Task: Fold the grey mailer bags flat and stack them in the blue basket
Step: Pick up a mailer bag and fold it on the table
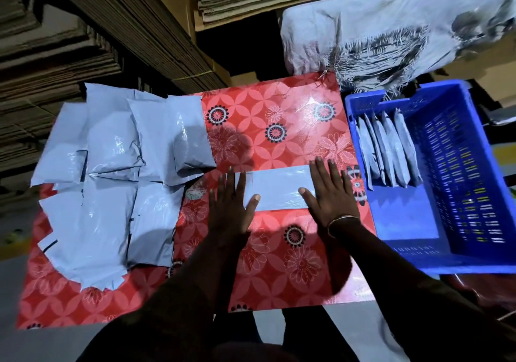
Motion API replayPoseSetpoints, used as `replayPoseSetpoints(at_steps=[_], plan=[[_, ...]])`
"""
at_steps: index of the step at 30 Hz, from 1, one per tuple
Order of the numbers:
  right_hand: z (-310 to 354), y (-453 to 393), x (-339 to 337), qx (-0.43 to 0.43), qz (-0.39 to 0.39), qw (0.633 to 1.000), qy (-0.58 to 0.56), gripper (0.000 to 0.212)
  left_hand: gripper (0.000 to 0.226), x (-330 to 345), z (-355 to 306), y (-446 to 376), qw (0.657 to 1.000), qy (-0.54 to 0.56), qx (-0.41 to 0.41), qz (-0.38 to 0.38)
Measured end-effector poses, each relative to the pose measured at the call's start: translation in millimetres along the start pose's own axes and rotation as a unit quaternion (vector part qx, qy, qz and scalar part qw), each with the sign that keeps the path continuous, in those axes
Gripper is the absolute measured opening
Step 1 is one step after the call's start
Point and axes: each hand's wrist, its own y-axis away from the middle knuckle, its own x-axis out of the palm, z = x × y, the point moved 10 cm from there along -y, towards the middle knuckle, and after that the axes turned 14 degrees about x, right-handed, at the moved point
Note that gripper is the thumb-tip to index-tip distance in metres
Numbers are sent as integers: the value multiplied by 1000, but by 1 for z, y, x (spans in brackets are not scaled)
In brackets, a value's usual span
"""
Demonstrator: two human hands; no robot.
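The left hand and right hand, nearest the viewer, both lie flat with fingers spread, each grip open, pressing the ends of a folded grey mailer bag on the red floral surface. A pile of unfolded mailer bags covers its left side. To the right, the blue basket holds folded bags standing on edge.
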Motion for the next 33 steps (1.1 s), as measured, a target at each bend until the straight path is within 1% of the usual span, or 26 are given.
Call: replayPoseSetpoints(at_steps=[5,7,8,9,11,12,14,16,17,19,21,23,25,28,30,33], plan=[[-23,3,-5,3,8,1000,15,73,82,-5,2,2,999,-27,3,21],[-23,4,-6,8,29,999,-10,72,86,-15,-1,-3,999,-29,9,25],[-19,5,-11,9,27,999,-33,71,87,-22,-5,-6,999,-43,22,20],[-14,11,-20,1,7,998,-56,67,89,-29,-11,-8,997,-62,46,14],[3,30,-40,-41,-44,991,-117,50,101,-36,-26,-16,992,-68,104,14],[12,44,-46,-61,-55,985,-153,42,107,-39,-33,-19,990,-57,129,7],[26,70,-42,-64,-32,967,-245,34,112,-43,-43,-22,987,-33,156,-9],[34,86,-30,-26,5,944,-328,36,110,-49,-49,-19,988,-26,153,-22],[37,90,-24,-6,15,938,-346,38,108,-51,-49,-16,990,-19,136,-26],[41,98,-17,33,32,932,-361,41,97,-49,-46,-5,996,0,91,-8],[44,104,-13,71,58,925,-369,43,73,-38,-36,9,998,39,39,11],[45,109,-12,89,65,926,-361,47,45,-25,-28,24,992,126,-2,25],[45,113,-12,108,71,926,-355,40,29,-17,-29,39,975,221,-19,30],[46,122,-16,137,82,915,-370,23,24,-22,-42,60,954,299,-29,5],[48,130,-19,151,84,905,-389,25,20,-27,-54,69,940,341,-24,-1],[42,139,-17,197,80,862,-459,31,21,-31,-73,74,928,373,-1,-6]])
